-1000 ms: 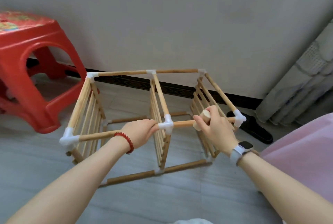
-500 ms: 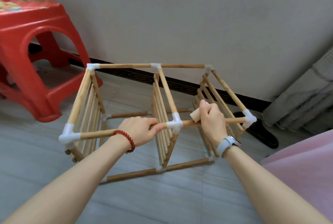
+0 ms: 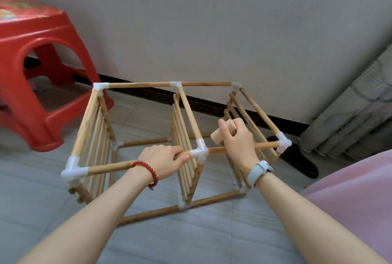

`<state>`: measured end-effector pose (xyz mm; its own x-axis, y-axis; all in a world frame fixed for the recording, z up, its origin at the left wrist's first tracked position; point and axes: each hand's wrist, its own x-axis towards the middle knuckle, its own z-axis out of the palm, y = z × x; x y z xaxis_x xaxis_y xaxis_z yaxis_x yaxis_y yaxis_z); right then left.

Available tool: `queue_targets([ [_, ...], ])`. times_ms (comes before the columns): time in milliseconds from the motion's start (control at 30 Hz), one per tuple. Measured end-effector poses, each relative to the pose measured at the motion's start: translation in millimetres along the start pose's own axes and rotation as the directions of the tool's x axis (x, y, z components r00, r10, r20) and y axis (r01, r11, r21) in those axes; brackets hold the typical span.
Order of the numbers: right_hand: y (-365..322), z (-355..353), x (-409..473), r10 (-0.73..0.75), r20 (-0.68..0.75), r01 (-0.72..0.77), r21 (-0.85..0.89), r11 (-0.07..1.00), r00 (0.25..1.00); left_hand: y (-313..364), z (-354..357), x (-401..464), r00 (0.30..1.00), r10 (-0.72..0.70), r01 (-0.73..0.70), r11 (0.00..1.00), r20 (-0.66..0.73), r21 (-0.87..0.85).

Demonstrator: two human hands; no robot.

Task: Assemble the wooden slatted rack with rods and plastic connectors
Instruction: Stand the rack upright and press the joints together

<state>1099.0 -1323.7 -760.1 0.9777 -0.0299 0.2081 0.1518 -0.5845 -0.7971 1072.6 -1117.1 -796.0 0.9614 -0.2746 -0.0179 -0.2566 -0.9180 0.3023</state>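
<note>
The rack (image 3: 148, 136) stands on a grey tiled floor (image 3: 191, 238) near a grey wall (image 3: 212, 19) with dark skirting. The left hand (image 3: 163, 160) curls round the near top rod (image 3: 110, 167) beside a white connector (image 3: 199, 153). The right hand (image 3: 238, 138) grips a small wooden mallet (image 3: 218, 136). A red stool (image 3: 31, 68) stands at left.

Soft, even daylight, perhaps from the right; faint shadows, mild overall blur, wide-angle bending at the edges.
</note>
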Motion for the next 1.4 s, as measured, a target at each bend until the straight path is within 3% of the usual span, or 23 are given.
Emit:
queue_targets([
  [67,-16.2,-5.4,1.2,-0.158,0.062,0.162,-0.066,0.985,0.986,-0.2,-0.6,-0.6,1.0,-0.003,0.003,1.0,-0.005,0.001],
  [133,-31.0,-7.0,-0.4,-0.241,0.187,0.287,-0.279,0.917,0.952,0.1,-1.4,-0.8,1.0,-0.015,0.015,1.0,0.003,-0.006],
  [200,-46.4,-10.9,5.7,-0.301,0.189,0.355,-0.436,0.827,0.935,1.3,-1.5,-1.9,1.0,-0.024,0.024,1.0,-0.001,-0.007],
  [267,-69.0,-19.9,17.5,-0.464,0.004,0.421,-0.427,0.8,0.886,1.0,-0.4,-2.6,1.0,-0.02,0.02,1.0,-0.009,-0.011],
  [367,-85.7,-25.9,20.1,-0.6,-0.371,0.525,-0.292,0.8,0.709,1.9,-0.4,-1.9,1.0,-0.013,0.012,1.0,-0.014,-0.021],
  [400,-76.2,-16.8,10.8,-0.592,-0.343,0.518,-0.288,0.805,0.729,1.4,-0.1,-1.3,1.0,-0.011,0.011,1.0,-0.009,-0.023],
  [467,-37.9,10.8,-24.6,-0.533,-0.084,0.447,-0.443,0.777,0.842,2.4,0.4,-1.7,1.0,-0.027,0.027,1.0,-0.009,-0.01],
  [500,-20.2,20.6,-39.0,-0.508,0.041,0.456,-0.509,0.73,0.86,3.2,2.2,-2.5,0.999,-0.026,0.026,1.0,-0.019,0.002],
  [567,-9.9,22.4,-28.4,-0.497,0.141,0.491,-0.525,0.695,0.856,2.2,2.1,-2.4,1.0,-0.01,0.01,1.0,-0.029,0.002],
  [633,-29.6,5.5,-2.7,-0.504,-0.02,0.446,-0.437,0.781,0.863,2.2,3.0,-3.2,1.0,0.0,-0.001,1.0,-0.013,-0.013],
  [733,-55.7,-8.9,20.6,-0.463,-0.382,0.427,-0.18,0.886,0.8,1.2,4.1,-1.1,0.999,-0.02,0.019,1.0,-0.028,-0.017],
  [767,-51.8,-5.1,14.5,-0.466,-0.349,0.422,-0.198,0.885,0.813,0.5,4.8,-0.8,0.999,-0.023,0.022,1.0,-0.033,-0.016],
  [800,-42.1,3.1,3.0,-0.464,-0.213,0.393,-0.303,0.868,0.86,0.6,5.0,-0.3,0.999,-0.026,0.025,1.0,-0.039,-0.016],
  [867,-18.7,19.0,-24.7,-0.313,0.107,0.325,-0.472,0.82,0.944,1.6,5.5,-1.7,0.999,-0.031,0.03,0.999,-0.031,-0.017],
  [933,-12.6,19.8,-18.6,-0.315,0.2,0.37,-0.592,0.716,0.928,1.5,4.8,-0.1,0.998,-0.032,0.032,0.999,-0.049,-0.01],
  [1000,-29.2,6.5,2.3,-0.405,0.089,0.392,-0.498,0.773,0.91,2.8,5.3,-0.5,0.999,-0.028,0.028,1.0,-0.038,-0.008],
  [1100,-60.9,-5.0,21.5,-0.453,-0.339,0.444,-0.111,0.889,0.824,2.1,6.6,-2.0,0.998,-0.034,0.033,0.999,-0.043,-0.023],
  [1133,-57.2,-0.4,13.8,-0.452,-0.375,0.463,-0.065,0.884,0.81,1.6,6.9,-2.2,0.999,-0.03,0.03,0.999,-0.039,-0.022],
  [1167,-47.2,8.5,-0.8,-0.47,-0.321,0.454,-0.128,0.882,0.822,1.5,6.9,-2.0,0.999,-0.03,0.029,0.999,-0.04,-0.017],
  [1233,-21.7,29.1,-37.0,-0.487,-0.05,0.433,-0.385,0.815,0.872,3.1,6.9,-2.8,0.999,-0.037,0.037,0.999,-0.033,-0.016],
  [1300,-12.8,31.8,-36.6,-0.413,0.151,0.43,-0.502,0.751,0.898,3.0,5.6,-0.8,0.998,-0.029,0.028,0.999,-0.051,-0.021],
  [1333,-14.9,25.7,-26.1,-0.42,0.151,0.434,-0.512,0.741,0.895,2.4,5.8,-1.5,0.999,-0.031,0.03,0.999,-0.041,-0.024],
  [1400,-30.1,8.1,-0.6,-0.497,-0.041,0.431,-0.44,0.788,0.867,2.0,6.6,-1.6,0.999,-0.029,0.028,0.999,-0.037,-0.025],
])
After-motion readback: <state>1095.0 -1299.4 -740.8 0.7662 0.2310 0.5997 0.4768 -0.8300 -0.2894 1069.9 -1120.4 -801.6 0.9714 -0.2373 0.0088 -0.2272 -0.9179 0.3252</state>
